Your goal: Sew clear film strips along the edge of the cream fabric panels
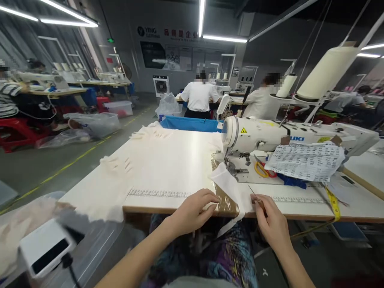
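Bottom centre, I see my left hand [193, 212] and right hand [270, 222] pinching a white fabric strip [232, 188] between them at the sewing table [168, 160] edge, workshop behind.

Needle area under the sewing machine [270, 134] head — too small; faces of distant workers [200, 94] — blurred.

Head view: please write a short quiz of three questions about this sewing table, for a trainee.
1. True or false: the left hand rests at the table's front edge.
2. Which thing lies on the sewing machine arm? A) printed paper sheet B) a red cup C) a phone
3. Fill in: the right hand holds a thin tool beside the white ____ strip.

Key: 1 true; 2 A; 3 fabric.
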`<state>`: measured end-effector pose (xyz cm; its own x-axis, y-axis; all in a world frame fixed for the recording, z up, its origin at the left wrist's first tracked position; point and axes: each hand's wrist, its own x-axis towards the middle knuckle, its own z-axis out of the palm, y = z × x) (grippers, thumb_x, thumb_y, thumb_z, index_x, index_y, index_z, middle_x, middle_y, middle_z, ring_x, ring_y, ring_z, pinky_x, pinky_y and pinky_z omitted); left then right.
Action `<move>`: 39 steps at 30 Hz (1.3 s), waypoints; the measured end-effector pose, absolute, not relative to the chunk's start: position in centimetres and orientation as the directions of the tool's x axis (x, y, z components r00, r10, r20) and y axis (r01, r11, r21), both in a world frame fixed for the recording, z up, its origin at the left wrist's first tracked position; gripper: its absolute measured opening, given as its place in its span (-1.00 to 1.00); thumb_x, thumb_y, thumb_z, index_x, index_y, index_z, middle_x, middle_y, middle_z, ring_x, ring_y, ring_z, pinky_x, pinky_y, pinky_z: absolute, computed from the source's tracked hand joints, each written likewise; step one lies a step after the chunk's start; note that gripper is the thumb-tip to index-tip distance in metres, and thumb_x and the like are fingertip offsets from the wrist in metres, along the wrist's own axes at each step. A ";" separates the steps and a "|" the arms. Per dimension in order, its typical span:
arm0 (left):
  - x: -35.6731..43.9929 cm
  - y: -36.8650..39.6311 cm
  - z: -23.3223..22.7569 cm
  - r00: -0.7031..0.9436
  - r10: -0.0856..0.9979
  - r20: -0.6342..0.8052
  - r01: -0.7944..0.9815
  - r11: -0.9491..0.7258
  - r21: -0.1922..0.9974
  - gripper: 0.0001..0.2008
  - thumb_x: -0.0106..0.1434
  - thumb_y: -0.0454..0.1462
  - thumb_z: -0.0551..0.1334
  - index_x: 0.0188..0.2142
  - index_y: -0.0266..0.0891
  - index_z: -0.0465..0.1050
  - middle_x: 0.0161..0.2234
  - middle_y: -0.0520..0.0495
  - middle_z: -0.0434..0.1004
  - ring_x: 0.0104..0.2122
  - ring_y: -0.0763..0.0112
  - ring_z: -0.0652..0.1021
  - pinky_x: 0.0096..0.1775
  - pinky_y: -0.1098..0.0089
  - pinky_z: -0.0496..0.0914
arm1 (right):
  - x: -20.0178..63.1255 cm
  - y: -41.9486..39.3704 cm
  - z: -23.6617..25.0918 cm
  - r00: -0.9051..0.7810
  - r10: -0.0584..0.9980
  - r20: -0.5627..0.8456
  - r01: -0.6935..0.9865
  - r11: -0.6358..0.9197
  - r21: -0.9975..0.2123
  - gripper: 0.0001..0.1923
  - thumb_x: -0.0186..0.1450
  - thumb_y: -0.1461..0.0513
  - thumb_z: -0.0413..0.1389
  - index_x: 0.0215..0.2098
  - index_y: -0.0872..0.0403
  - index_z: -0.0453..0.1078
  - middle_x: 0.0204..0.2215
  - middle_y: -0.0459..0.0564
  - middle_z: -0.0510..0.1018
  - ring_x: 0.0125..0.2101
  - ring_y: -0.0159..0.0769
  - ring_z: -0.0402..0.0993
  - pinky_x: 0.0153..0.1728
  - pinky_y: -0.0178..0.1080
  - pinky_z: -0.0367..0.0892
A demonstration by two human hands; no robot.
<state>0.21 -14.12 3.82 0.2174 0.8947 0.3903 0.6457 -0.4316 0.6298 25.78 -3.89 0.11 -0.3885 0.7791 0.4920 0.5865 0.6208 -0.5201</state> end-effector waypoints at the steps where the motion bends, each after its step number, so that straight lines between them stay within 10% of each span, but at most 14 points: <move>1: 0.1 -12.5 3.7 0.222 0.883 0.413 0.653 -0.449 0.610 -0.78 0.39 -0.33 0.03 -0.07 -0.20 0.40 -0.08 -0.13 0.47 -0.05 0.32 0.48 0.00 0.31 0.40 | 25.4 -2.7 0.4 -0.395 0.785 0.477 0.609 0.613 -0.503 -0.68 0.36 0.19 -0.14 -0.07 0.07 0.39 -0.08 0.16 0.52 -0.09 -0.03 0.50 -0.19 -0.08 0.41; 11: -0.9 -2.9 2.2 0.476 0.834 0.278 0.801 -0.542 0.254 -0.89 0.35 -0.30 0.09 -0.32 -0.23 0.33 -0.26 -0.11 0.42 -0.23 0.25 0.39 -0.16 0.24 0.36 | 21.6 0.4 0.7 -0.485 0.833 0.266 0.715 0.553 -0.428 -0.76 0.39 0.08 -0.07 -0.35 -0.02 0.32 -0.31 -0.07 0.48 -0.44 -0.22 0.51 -0.48 -0.24 0.32; 19: -1.3 -2.9 2.9 0.594 0.782 0.189 0.765 -0.621 0.168 -0.52 0.11 0.10 0.29 -0.21 -0.21 0.29 -0.23 -0.07 0.41 -0.24 0.23 0.39 -0.23 0.23 0.28 | 20.7 -0.6 3.0 -0.621 0.784 -0.008 0.495 0.384 -0.780 -0.72 0.44 0.10 -0.13 -0.42 -0.01 0.18 -0.53 -0.17 0.41 -0.47 -0.32 0.39 -0.41 -0.31 0.23; 24: -0.4 -2.9 1.2 0.756 0.594 0.274 0.629 -0.776 -0.055 -0.94 0.35 -0.31 0.12 -0.29 -0.23 0.28 -0.35 -0.03 0.40 -0.38 0.33 0.37 -0.39 0.27 0.19 | 21.2 -0.6 3.6 -0.598 0.801 -0.006 0.437 0.320 -0.841 -0.67 0.46 0.04 -0.16 -0.30 -0.01 0.31 -0.50 -0.14 0.51 -0.44 -0.30 0.44 -0.36 -0.29 0.27; 31: -3.0 -2.4 3.3 0.636 0.645 0.424 0.519 -0.764 0.384 -0.88 0.38 -0.38 0.01 -0.17 -0.20 0.27 -0.30 -0.07 0.45 -0.33 0.37 0.42 -0.31 0.40 0.29 | 21.6 -1.1 3.1 -0.399 0.906 -0.138 0.124 -0.096 -0.988 -0.58 0.36 -0.09 0.01 0.00 -0.03 0.40 -0.19 0.02 0.60 -0.21 -0.21 0.57 -0.22 -0.21 0.47; 34: -3.2 -2.2 4.4 0.660 0.620 0.425 0.490 -0.784 0.382 -0.89 0.39 -0.36 0.03 -0.17 -0.19 0.30 -0.31 -0.08 0.46 -0.34 0.36 0.42 -0.31 0.39 0.29 | 20.4 -0.6 3.0 -0.516 0.845 -0.143 -0.002 -0.168 -0.986 -0.57 0.37 -0.07 0.03 0.09 -0.06 0.38 -0.05 0.03 0.55 -0.04 -0.16 0.52 -0.05 -0.12 0.45; 39: -2.1 -2.4 4.7 0.752 0.544 0.372 0.480 -0.839 0.256 -0.89 0.36 -0.34 0.04 -0.23 -0.19 0.33 -0.37 -0.06 0.48 -0.38 0.35 0.46 -0.34 0.35 0.31 | 18.5 0.6 2.8 -0.557 0.831 0.010 0.177 0.131 -0.975 -0.68 0.40 0.02 0.00 -0.08 0.01 0.46 -0.19 -0.02 0.58 -0.13 -0.17 0.50 -0.09 -0.18 0.39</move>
<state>-2.09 -2.40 4.66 0.7522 0.5439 0.3720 0.4802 -0.8390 0.2559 18.48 0.60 2.81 -0.5568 0.8306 0.0101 0.1773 0.1308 -0.9754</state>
